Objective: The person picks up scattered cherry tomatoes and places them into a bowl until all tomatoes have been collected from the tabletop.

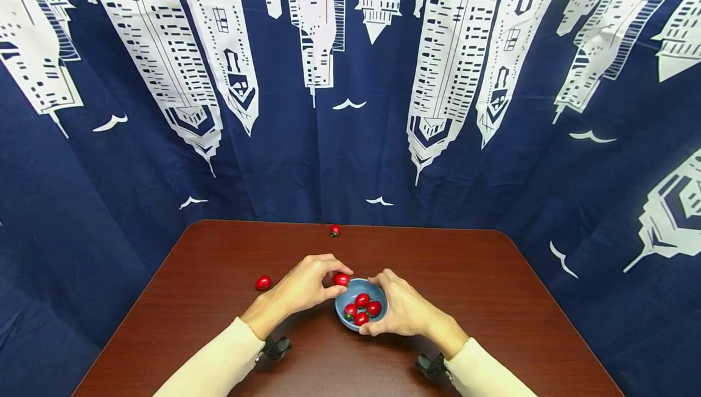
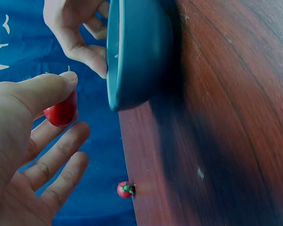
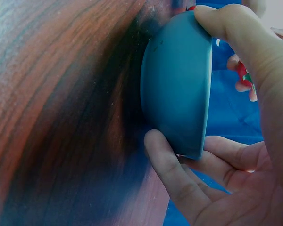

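Note:
My left hand (image 1: 310, 284) pinches a red cherry tomato (image 1: 341, 279) between thumb and fingers, right at the left rim of a small blue bowl (image 1: 341, 312). In the left wrist view the same cherry tomato (image 2: 61, 112) shows under the thumb, beside the bowl (image 2: 144, 56). Several cherry tomatoes (image 1: 362, 300) with green stems lie inside the bowl. My right hand (image 1: 405, 307) grips the bowl from the right, thumb at the near rim and fingers round the far side. The right wrist view shows the bowl wall (image 3: 177, 84) between thumb and fingers.
One cherry tomato (image 1: 335, 231) sits near the far edge of the brown wooden table (image 1: 427, 251). Another loose tomato (image 1: 263, 282) lies left of the left hand, with a bit of red partly hidden behind that wrist. A dark blue printed cloth (image 1: 350, 159) hangs behind the table.

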Demonstrator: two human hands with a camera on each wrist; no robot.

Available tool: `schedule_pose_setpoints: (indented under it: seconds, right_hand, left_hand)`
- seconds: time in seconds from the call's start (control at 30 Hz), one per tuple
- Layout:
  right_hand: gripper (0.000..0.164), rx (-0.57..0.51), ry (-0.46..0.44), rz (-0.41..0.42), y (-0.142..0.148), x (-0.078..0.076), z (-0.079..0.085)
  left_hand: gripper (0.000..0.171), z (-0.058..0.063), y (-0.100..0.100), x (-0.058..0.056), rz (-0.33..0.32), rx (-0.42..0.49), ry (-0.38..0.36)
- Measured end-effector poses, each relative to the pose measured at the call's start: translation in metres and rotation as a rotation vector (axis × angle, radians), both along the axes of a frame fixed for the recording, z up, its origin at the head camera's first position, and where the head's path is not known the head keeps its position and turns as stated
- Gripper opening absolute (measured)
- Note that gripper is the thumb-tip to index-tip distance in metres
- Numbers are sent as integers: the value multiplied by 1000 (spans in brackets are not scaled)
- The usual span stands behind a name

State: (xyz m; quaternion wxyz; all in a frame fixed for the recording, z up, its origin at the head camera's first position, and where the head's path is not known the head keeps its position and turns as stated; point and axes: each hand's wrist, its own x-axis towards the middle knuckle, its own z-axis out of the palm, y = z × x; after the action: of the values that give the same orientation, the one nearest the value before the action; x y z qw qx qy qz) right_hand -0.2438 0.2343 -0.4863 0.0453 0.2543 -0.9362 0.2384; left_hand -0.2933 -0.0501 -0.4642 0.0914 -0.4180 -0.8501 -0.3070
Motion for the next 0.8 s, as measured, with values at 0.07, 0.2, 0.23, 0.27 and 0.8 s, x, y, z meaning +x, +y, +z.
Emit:
schedule_pose_setpoints:
  seconds: [0.07, 0.2, 0.23, 0.27, 0.8]
  right_hand:
    - [96, -1, -7, -1, 0, 0, 0]
    - [96, 0, -22, -1, -1, 0, 1]
    - [96, 0, -24, -1, -1, -1, 2]
    - [96, 1, -27, -1, -1, -1, 2]
    - [97, 14, -21, -10, -2, -1, 0]
  left_hand:
    - [34, -1, 4, -1, -9, 1, 3]
    - [33, -2, 9, -1, -14, -15, 0]
    - [33, -2, 10, -1, -13, -20, -1]
    - [33, -3, 11, -1, -11, -27, -2]
    - [64, -3, 12, 2, 84, -79, -23]
